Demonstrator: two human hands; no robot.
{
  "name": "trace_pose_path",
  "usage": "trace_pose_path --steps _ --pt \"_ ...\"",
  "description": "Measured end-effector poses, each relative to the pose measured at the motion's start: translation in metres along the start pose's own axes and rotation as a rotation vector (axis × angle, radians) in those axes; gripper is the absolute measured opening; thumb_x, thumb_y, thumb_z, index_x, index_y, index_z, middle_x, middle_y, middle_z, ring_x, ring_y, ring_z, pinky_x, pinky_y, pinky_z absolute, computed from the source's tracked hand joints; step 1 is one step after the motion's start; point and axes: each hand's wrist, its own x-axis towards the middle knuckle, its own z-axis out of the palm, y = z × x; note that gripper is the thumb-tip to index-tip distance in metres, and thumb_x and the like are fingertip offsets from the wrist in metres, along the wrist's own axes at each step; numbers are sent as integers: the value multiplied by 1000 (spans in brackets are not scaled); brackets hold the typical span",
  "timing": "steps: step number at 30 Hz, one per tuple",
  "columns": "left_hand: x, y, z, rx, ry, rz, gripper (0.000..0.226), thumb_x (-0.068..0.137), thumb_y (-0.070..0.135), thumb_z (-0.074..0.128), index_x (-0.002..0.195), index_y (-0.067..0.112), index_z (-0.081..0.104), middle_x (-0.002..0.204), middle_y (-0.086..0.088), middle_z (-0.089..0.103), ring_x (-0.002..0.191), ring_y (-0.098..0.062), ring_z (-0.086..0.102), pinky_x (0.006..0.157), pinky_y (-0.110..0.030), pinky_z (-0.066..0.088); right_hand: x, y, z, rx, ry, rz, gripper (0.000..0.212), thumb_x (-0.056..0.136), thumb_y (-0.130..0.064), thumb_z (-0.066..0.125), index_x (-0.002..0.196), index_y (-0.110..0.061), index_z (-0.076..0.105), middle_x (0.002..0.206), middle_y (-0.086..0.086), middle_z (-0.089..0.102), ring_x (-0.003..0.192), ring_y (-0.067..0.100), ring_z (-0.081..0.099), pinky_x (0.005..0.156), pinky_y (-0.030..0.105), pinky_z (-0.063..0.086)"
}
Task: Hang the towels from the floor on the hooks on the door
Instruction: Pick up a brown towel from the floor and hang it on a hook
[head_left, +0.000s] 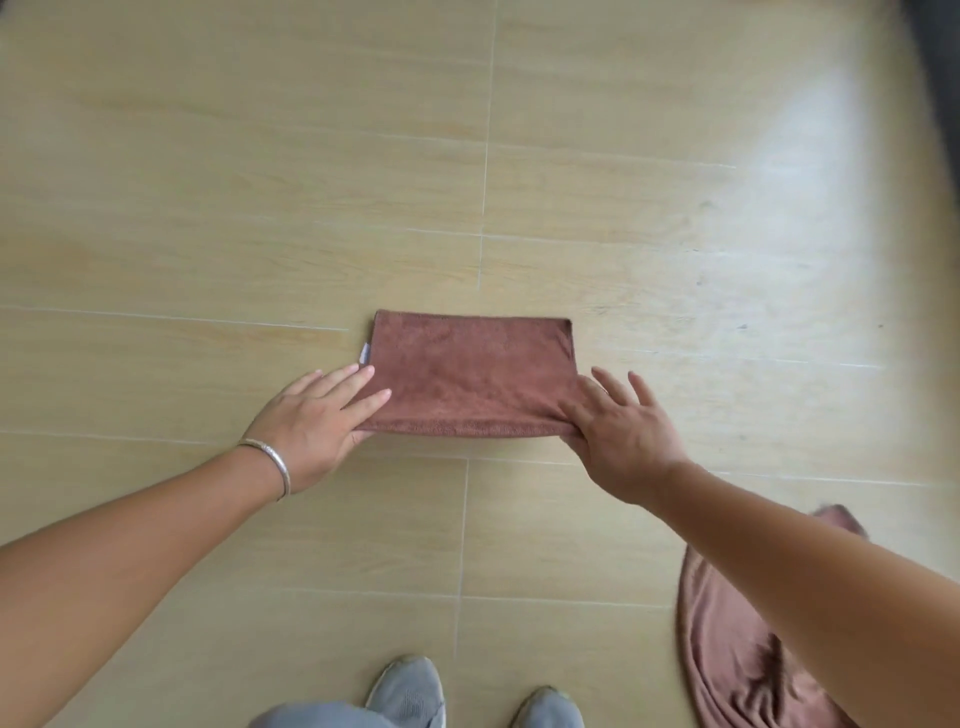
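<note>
A brown folded towel (470, 371) lies flat on the wooden floor in the middle of the view. My left hand (311, 421) pinches its near left corner, fingers flat on top and thumb under the edge. My right hand (618, 426) holds the near right corner, with the thumb over the cloth and the fingers spread past the towel's side. The near edge is slightly raised between my hands. A second brown towel (737, 649) lies crumpled on the floor at the lower right, partly hidden by my right forearm. The door and its hooks are out of view.
Light wooden floor (260, 182) fills the view all around. My grey shoes (410, 691) stand at the bottom edge, just short of the towel. A dark blurred object (943, 78) rises in the top right corner.
</note>
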Motion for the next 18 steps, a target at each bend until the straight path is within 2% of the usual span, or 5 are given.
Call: trace_pose_path --steps 3,7,13,18 --pt "-5 -2 -70 59 6 -39 54 99 46 33 150 34 22 160 1 14 147 -16 11 119 -37 14 -23 13 -60 0 14 39 53 100 -48 12 145 -30 31 160 2 20 149 24 5 119 49 4" --pt "-24 1 -166 97 24 -71 52 100 49 26 150 36 22 160 3 13 147 -15 10 118 -36 13 -60 28 -141 -3 2 84 49 101 -46 15 143 -33 35 158 1 22 149 23 3 119 49 4" --pt "-79 16 -325 55 44 -87 45 100 46 33 142 33 41 157 5 25 145 -13 17 117 -36 14 -139 48 -292 85 -3 103 44 102 -48 23 137 -36 46 157 -3 26 149 19 1 119 48 1" --pt "-132 29 -471 -47 172 -47 37 99 39 45 132 27 57 152 1 37 143 -16 27 115 -39 19 -222 76 -434 98 43 126 42 102 -49 24 134 -40 50 155 -7 30 149 17 2 119 46 2"
